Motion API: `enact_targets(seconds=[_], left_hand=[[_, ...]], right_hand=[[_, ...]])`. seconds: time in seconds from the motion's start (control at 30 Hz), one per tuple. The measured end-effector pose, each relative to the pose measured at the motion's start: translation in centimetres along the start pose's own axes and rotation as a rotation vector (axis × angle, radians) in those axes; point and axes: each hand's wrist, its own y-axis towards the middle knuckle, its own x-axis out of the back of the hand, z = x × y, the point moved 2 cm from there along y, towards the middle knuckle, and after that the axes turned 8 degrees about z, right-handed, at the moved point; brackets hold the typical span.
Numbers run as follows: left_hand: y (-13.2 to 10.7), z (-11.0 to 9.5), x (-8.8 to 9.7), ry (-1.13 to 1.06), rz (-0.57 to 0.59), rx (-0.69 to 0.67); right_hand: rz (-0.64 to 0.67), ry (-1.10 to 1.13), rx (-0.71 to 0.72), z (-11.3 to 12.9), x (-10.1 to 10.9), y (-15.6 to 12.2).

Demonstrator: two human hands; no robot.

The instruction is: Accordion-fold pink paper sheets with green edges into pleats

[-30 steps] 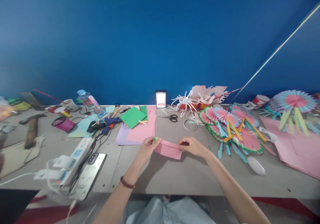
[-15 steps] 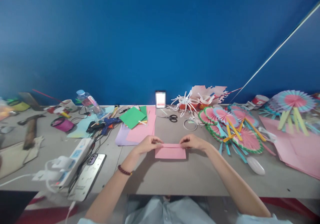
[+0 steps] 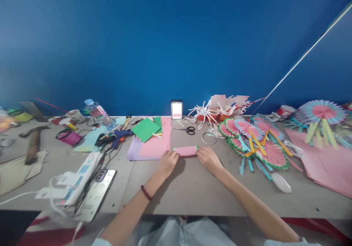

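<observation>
A folded strip of pink paper (image 3: 186, 150) with green at its ends lies flat on the grey table (image 3: 192, 191), near the middle. My left hand (image 3: 168, 160) presses down on its left end with curled fingers. My right hand (image 3: 208, 158) presses on its right end, fingers bent over the edge. Both hands rest on the tabletop. A bead bracelet sits on my left wrist.
Pink, purple and green paper sheets (image 3: 154, 138) lie just beyond the left hand. Scissors (image 3: 188, 129), a tape ring (image 3: 209, 137) and a small phone (image 3: 176, 109) stand behind. Paper fans (image 3: 255, 139) crowd the right. A power strip (image 3: 79, 174), phone (image 3: 96, 194) and cables lie left.
The pink paper went from held up, to a wide flat piece on the table, to a narrow folded strip farther from me. Both hands moved forward with it.
</observation>
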Motion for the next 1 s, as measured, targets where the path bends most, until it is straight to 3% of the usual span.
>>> enact_targets(seconds=[0.2,0.47,0.77,1.0], left_hand=[[-0.9,0.4,-0.9,-0.021,0.086,0.075],[0.5,1.6,0.1,-0.416,0.172,0.336],[2.0,3.2,0.2,-0.548,0.276,0.412],[2.3,3.8,-0.5,-0.622,0.323,0.46]], right_hand=[[0.03,0.083,-0.058,-0.1,-1.1,-0.9],[0.079,0.277,-0.196,-1.6,-0.1,0.9],[0.178,0.338,-0.289,-2.8,0.0,2.3],[0.161,0.361,-0.284,-2.8,-0.2,2.1]])
